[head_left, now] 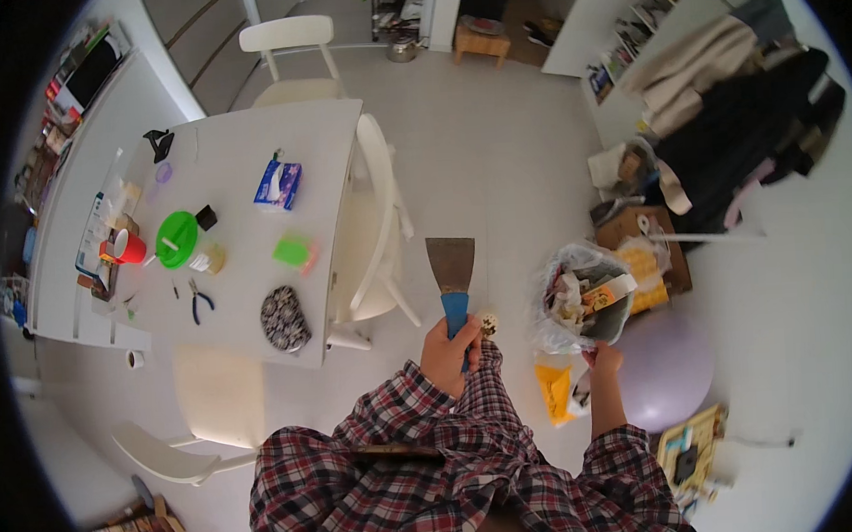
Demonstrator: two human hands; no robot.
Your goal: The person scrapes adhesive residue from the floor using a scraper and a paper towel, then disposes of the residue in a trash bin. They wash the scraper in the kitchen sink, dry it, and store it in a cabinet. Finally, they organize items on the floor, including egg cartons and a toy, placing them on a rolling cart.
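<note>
My left hand (pixel 448 355) is wrapped round the blue handle of a putty knife (pixel 452 267), its wide metal blade pointing away from me. Out to the right, my right hand (pixel 603 357) is closed at the near rim of a trash bin (pixel 547 319) lined with a clear plastic bag. Wrappers and an orange-and-white carton (pixel 609 294) lie inside the bin. The fingertips of that hand are partly hidden, and they seem to grip the bin's edge or bag.
A lilac exercise ball (pixel 665 369) and a yellow packet (pixel 553 391) sit by the bin. On the left, a white table (pixel 230 295) carries a tissue box (pixel 279 185), pliers (pixel 201 302) and a green lid (pixel 177 239). White chairs (pixel 377 220) surround it. Coats (pixel 727 135) hang at right.
</note>
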